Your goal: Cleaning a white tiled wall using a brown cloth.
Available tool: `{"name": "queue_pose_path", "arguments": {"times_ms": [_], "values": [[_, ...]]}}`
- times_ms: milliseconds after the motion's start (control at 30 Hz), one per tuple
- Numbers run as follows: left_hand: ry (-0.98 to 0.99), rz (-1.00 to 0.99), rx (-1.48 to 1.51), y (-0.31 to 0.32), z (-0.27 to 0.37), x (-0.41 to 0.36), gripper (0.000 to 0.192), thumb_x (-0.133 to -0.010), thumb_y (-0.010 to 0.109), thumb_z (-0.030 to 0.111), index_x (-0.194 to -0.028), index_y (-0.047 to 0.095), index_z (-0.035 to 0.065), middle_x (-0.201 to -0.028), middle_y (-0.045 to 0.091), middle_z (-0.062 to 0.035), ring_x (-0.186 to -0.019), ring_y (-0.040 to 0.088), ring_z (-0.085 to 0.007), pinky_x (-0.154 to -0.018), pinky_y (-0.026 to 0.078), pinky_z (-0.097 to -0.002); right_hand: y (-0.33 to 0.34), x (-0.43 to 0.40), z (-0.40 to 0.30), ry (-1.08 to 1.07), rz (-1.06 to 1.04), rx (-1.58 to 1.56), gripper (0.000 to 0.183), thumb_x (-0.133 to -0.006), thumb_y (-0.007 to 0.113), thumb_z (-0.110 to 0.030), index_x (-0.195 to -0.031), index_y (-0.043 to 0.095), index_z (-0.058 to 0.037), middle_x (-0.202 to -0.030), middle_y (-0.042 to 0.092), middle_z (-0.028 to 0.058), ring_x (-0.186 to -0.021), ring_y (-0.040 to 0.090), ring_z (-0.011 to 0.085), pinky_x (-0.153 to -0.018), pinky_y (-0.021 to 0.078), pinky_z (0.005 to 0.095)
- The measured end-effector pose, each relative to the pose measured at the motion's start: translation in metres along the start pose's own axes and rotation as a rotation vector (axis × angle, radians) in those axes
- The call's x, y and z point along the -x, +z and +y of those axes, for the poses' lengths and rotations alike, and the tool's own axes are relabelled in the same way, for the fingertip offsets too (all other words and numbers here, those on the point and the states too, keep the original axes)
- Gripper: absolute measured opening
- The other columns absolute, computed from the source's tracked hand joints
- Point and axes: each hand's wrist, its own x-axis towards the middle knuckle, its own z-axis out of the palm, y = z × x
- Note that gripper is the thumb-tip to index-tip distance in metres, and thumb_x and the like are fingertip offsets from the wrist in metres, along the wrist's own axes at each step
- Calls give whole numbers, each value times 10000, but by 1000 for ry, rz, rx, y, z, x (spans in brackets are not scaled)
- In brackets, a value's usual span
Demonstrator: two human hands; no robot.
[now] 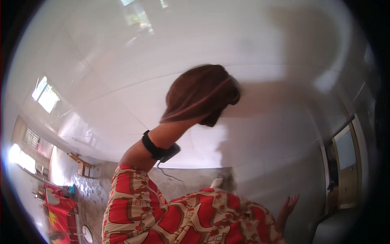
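Note:
My left arm (173,132) reaches up and forward over a glossy white tiled wall. A dark brown cloth (199,91) wraps the hand at its end and hangs in folds, so the fingers are hidden; whether the cloth touches the wall cannot be told. Round this arm is a black strap with a small dark device (170,153) and a loose thin cord. My right hand (291,203) is low at the right, bare, with its fingers spread and nothing in it. Red and beige patterned clothing covers my body.
A wooden door (349,170) stands at the right. Towards the left are a wooden bench (83,166), a bright window (47,96), red fabric (59,210) and a round white object (87,234). My foot (216,183) is on the grey floor (186,177) near the wall.

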Motion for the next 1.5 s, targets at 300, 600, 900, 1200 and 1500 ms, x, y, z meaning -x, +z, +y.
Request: {"name": "queue_pose_path", "arguments": {"times_ms": [300,600,900,1200,1500], "values": [[-23,239,-98,35,-78,76,478,-860,638,340,-1305,560,182,-1309,540,-139,-1224,489,-332,-1026,392,-442,16,-22,8,-164,-80,-86,649,-953,499,-356,-1512,234,-160,-1477,344,231,-1329,401,352,-1072,354,446],[-137,395,-118,22,-94,105,493,-777,696,240,-1252,582,169,-1247,557,-154,-1180,500,-371,-997,412,-480,33,-44,-10,-154,-156,-113,643,-946,503,-257,-1515,220,-156,-1465,355,245,-1313,420,349,-1070,355,434],[-213,214,-19,32,-82,83,617,-804,694,431,-1337,521,174,-1361,490,-140,-1268,437,-356,-1071,344,-495,39,-25,-46,-117,-193,-85,653,-940,492,-242,-1516,199,-146,-1470,341,249,-1316,405,382,-1076,342,447],[-27,387,126,32,-39,25,362,-769,690,280,-1101,644,141,-1097,624,-123,-1031,578,-337,-871,469,-430,24,-20,-17,-132,-122,-90,657,-941,479,-307,-1512,201,-140,-1460,346,264,-1294,429,403,-1062,358,461],[105,196,92,30,19,-39,123,-708,672,180,-818,637,137,-809,594,-97,-748,569,-315,-613,454,-419,5,-9,1,-51,-27,-75,677,-920,495,-306,-1510,209,-137,-1443,370,267,-1286,441,399,-1057,363,461]]}}
